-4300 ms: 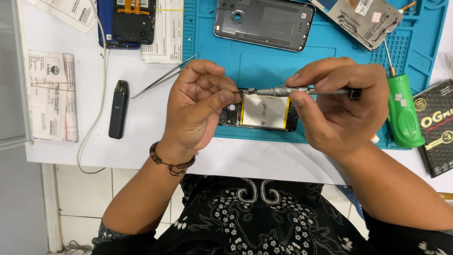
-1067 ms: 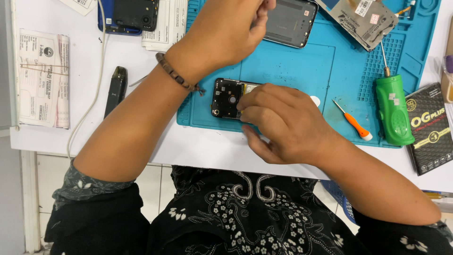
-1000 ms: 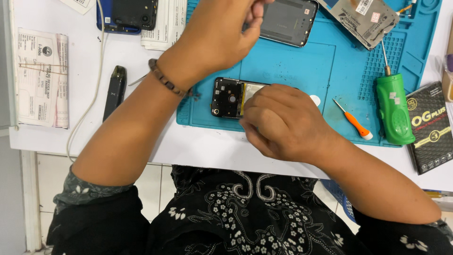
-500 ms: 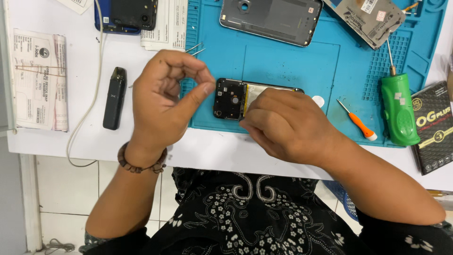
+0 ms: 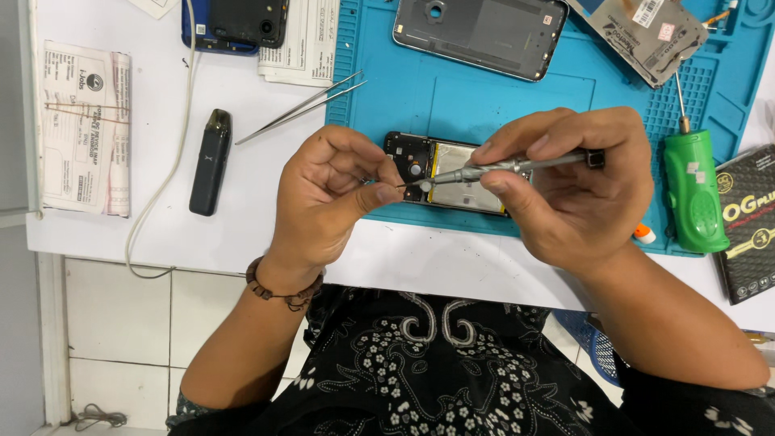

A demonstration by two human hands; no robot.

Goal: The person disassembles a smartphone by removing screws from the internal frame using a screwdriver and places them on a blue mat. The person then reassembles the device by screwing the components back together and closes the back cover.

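Head view looks down on a white worktable (image 5: 202, 234) with a blue repair mat (image 5: 452, 89) laid over its right part; pale floor tiles show below the table's near edge.

On the bare white surface, from the left: a folded printed paper (image 5: 81, 129), a white cable (image 5: 173, 153), a dark slim device (image 5: 210, 161) lying lengthwise, and metal tweezers (image 5: 303, 106) angled toward the mat's edge. A dark phone (image 5: 238, 23) sits at the top edge.

Left hand (image 5: 327, 198) is curled nearly closed, thumb and forefinger pinched together on something too small to identify, right at the screwdriver's tip.

Opened phone (image 5: 440, 171) lies flat on the mat's near edge, between and just behind both hands, partly covered by the right fingers.

Right hand (image 5: 577, 190) is closed around a slim metal screwdriver (image 5: 517, 165), held roughly level, tip pointing left toward the left fingertips, above the opened phone.

Farther right on the mat: a grey back cover (image 5: 480, 36) at top, a green driver (image 5: 694, 190) lying just beside the right hand, and a black box (image 5: 747, 222) at the edge.
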